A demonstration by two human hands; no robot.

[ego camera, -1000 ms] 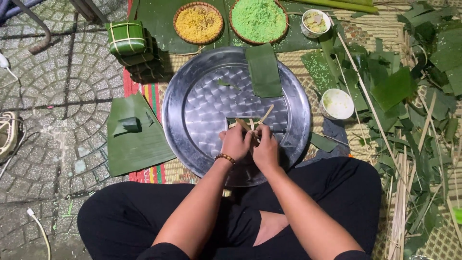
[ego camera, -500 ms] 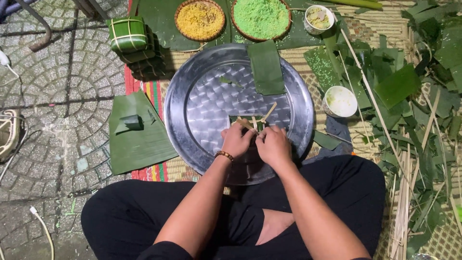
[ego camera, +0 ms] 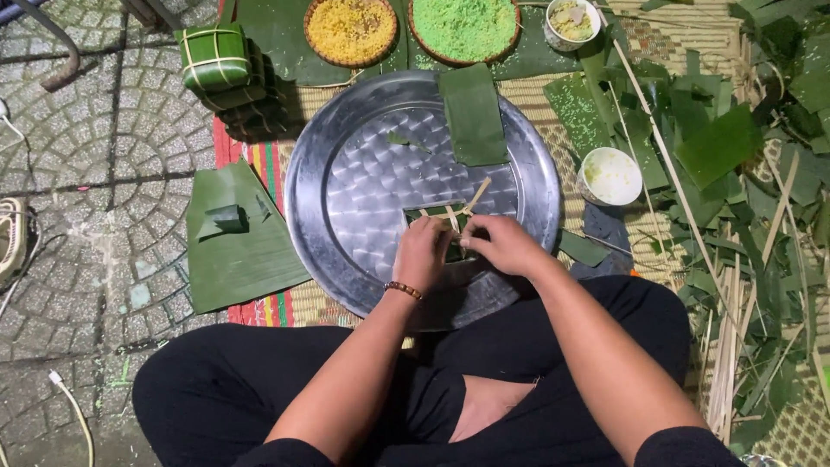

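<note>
A tied green leaf-wrapped cake (ego camera: 213, 57) sits far left, beside a cut banana leaf (ego camera: 238, 246). On the round metal tray (ego camera: 346, 186), the left hand (ego camera: 421, 252) and right hand (ego camera: 500, 245) press down on a small leaf packet (ego camera: 432, 214), dark green and crossed by pale bamboo strips (ego camera: 473, 197). The fingers pinch the strips. A white bowl (ego camera: 610, 175) stands right.

Parcel (ego camera: 437, 216) on tray (ego camera: 346, 173) — bowls (ego camera: 350, 30) behind.
</note>
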